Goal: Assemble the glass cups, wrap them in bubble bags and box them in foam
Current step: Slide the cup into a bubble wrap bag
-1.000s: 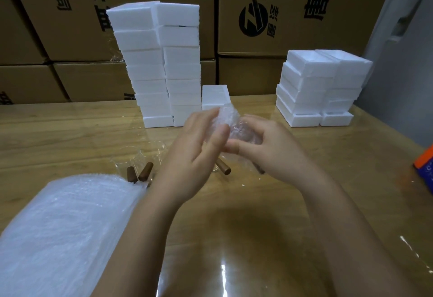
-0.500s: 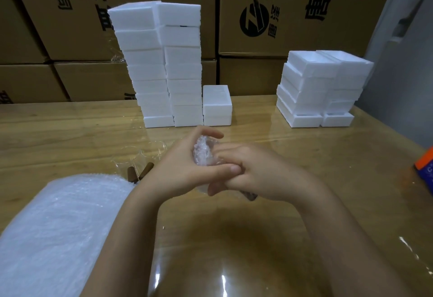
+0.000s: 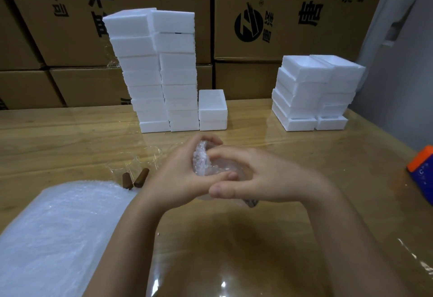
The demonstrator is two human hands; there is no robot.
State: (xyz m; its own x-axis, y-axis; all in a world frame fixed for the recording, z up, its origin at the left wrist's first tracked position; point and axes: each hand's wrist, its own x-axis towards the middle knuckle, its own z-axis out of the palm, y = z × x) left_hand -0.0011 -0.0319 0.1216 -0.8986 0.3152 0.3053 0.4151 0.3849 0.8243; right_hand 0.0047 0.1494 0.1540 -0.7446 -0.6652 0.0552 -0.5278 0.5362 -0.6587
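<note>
We've got left hand [image 3: 178, 179] and right hand [image 3: 269, 179] fingers clamped on the bubble-bagged cup [image 3: 202, 162] over the table [image 3: 234, 238]; risk: slick wrap unrolls or glass slips out if we ease the pinch.

left hand [image 3: 178, 179]: lower than a second ago, closer to the right hand, curled round the bag [image 3: 201, 161]
right hand [image 3: 264, 179]: lowered too, thumb against the left thumb
bag: bunched tighter between both palms
</note>
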